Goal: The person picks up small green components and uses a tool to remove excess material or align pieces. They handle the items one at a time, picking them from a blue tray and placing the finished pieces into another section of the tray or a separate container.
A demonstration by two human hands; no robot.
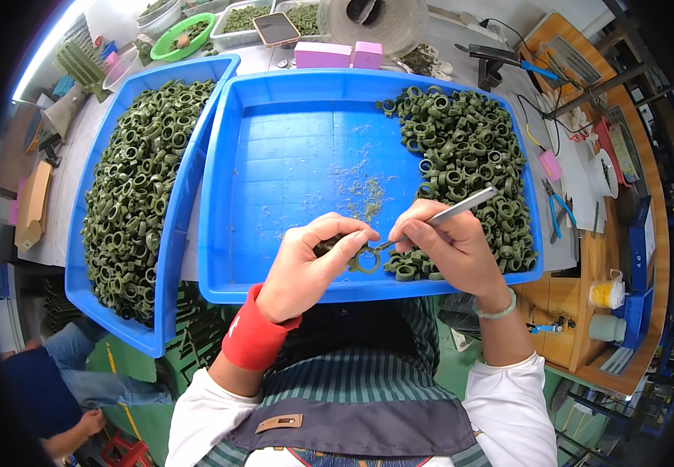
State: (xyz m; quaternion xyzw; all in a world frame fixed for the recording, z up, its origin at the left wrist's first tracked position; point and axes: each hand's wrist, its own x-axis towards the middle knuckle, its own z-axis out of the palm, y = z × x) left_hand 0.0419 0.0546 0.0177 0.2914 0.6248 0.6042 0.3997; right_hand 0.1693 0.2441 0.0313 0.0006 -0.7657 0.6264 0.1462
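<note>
Green ring (pixel 365 270) beside a silver tool (pixel 465 204)

My left hand (pixel 309 258) pinches the ring between thumb and forefinger, over the near side of a blue tray (pixel 298 171). My right hand (pixel 449 253) is closed around the slim tool, its tip at the ring's upper edge. Loose rings (pixel 461 148) lie heaped along the tray's right.

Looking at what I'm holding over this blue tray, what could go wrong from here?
The slim metal tool in the right hand might slip off the green ring and nick the left hand, whose fingertips are close to its tip. Loose green shavings could also mix into the nearby ring pile.
</note>
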